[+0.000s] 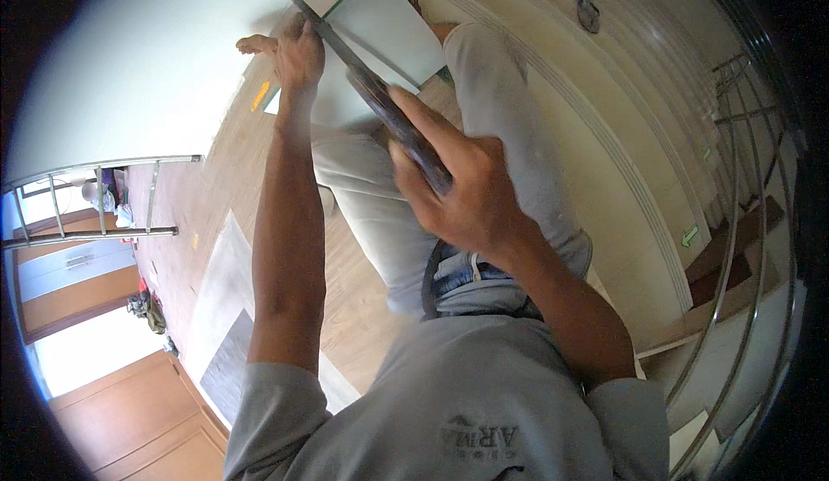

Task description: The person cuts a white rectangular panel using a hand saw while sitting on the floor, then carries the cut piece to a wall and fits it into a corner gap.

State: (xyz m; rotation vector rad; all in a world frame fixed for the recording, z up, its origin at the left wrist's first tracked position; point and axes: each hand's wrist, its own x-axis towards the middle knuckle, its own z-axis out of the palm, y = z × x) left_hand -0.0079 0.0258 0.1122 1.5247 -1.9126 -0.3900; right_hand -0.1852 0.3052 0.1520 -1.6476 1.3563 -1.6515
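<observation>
My right hand (471, 179) is closed around the dark handle of a long, tapering hand tool (345, 53). Its narrow point reaches up and left past my left hand; whether it is a file or a blade I cannot tell. At the left edge of a pale glass panel (393, 36) with greenish edges, my left hand (300, 56) has its fingers curled in a grip, partly hidden. The tool crosses in front of the panel, close to my left thumb. The panel is between my grey-trousered legs, with bare feet beside it.
Curved stone steps (596, 161) descend on the right, bounded by a metal railing (734, 248). A pale wall (147, 75) rises at upper left. Beyond are a metal ladder (104, 235) and wooden doors (129, 412). Grey and white sheets (229, 356) lie on the wood-look floor (354, 308).
</observation>
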